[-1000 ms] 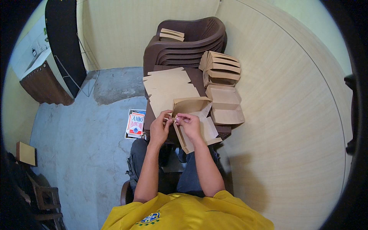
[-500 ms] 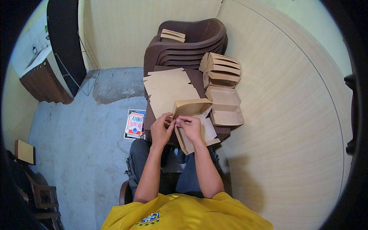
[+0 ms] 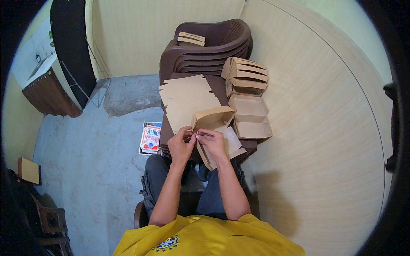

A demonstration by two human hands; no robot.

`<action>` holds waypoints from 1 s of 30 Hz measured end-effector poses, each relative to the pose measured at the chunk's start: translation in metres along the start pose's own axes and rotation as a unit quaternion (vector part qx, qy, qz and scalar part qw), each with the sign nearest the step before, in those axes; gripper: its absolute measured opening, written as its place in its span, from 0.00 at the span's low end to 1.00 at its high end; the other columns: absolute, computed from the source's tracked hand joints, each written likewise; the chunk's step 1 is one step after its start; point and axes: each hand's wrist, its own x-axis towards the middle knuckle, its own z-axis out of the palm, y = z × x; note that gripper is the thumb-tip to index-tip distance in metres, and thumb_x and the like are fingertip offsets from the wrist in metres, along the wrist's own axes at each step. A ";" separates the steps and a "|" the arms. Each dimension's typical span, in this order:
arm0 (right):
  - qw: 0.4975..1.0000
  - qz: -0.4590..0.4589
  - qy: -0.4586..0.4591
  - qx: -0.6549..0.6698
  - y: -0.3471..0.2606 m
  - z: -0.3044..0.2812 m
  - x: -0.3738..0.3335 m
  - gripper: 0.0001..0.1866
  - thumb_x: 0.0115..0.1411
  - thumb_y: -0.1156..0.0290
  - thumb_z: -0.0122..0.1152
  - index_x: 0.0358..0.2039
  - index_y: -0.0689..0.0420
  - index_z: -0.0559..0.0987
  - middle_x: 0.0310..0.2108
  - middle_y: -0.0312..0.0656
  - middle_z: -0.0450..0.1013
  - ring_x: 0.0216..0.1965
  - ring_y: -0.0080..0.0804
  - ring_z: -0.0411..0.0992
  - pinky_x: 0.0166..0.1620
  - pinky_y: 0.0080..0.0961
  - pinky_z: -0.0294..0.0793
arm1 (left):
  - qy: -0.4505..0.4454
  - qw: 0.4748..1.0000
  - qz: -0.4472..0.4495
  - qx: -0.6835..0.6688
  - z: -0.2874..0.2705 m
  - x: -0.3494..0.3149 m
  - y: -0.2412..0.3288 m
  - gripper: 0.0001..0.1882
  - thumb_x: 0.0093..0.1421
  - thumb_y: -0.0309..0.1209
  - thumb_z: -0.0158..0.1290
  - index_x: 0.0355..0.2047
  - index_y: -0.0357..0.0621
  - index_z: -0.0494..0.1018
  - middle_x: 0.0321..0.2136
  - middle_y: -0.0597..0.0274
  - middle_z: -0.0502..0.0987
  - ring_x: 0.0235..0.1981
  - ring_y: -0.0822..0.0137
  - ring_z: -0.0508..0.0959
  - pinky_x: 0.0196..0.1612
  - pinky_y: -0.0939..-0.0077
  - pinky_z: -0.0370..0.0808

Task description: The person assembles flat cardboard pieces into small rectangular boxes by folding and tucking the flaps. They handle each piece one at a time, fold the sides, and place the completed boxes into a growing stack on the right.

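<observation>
A partly folded brown cardboard box [image 3: 213, 117] stands tilted over the near edge of the brown stacked surface, its lid raised and one side flap sticking out to the right. My left hand [image 3: 181, 146] pinches the box's left corner, fingers curled. Close against it, my right hand [image 3: 212, 142] pinches the same corner with thumb and fingertips. The exact tab between the fingertips is hidden. Just beyond the hands lie flat, notched cardboard blanks [image 3: 188, 96].
To the right rest an open folded box [image 3: 250, 117] and a bundle of folded boxes [image 3: 246, 76]. Brown plastic chairs [image 3: 205, 55] are stacked behind, with cardboard pieces [image 3: 191, 39] on the seat. A white tray [image 3: 150, 137] of printed packets is on the floor at left. A wood-look wall [image 3: 320, 128] closes the right side.
The box's raised lid has shifted slightly up and left, and its right flap has risen a little. Both hands keep pinching the same corner.
</observation>
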 end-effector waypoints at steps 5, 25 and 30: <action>1.000 -0.019 -0.010 -0.007 0.004 -0.001 -0.001 0.16 0.62 0.85 0.73 0.51 0.70 0.84 0.42 0.45 0.84 0.42 0.30 0.84 0.46 0.25 0.87 | -0.007 1.000 -0.008 0.006 -0.001 0.000 0.000 0.16 0.59 0.28 0.69 0.47 0.46 0.83 0.32 0.55 0.88 0.35 0.56 0.90 0.40 0.64 0.85; 0.988 -0.088 -0.031 -0.121 0.000 0.005 0.008 0.13 0.65 0.85 0.67 0.51 0.67 0.84 0.43 0.45 0.84 0.45 0.29 0.83 0.51 0.26 0.85 | -0.052 0.997 0.020 -0.060 -0.001 0.004 -0.009 0.19 0.63 0.27 0.65 0.54 0.38 0.85 0.45 0.45 0.88 0.44 0.54 0.88 0.49 0.65 0.86; 0.976 -0.111 0.003 -0.185 0.001 0.015 0.002 0.12 0.64 0.83 0.68 0.48 0.66 0.85 0.42 0.46 0.85 0.44 0.30 0.84 0.50 0.28 0.87 | -0.061 0.997 0.036 -0.006 0.002 0.004 -0.020 0.18 0.68 0.28 0.61 0.56 0.38 0.83 0.40 0.38 0.86 0.41 0.42 0.87 0.45 0.57 0.83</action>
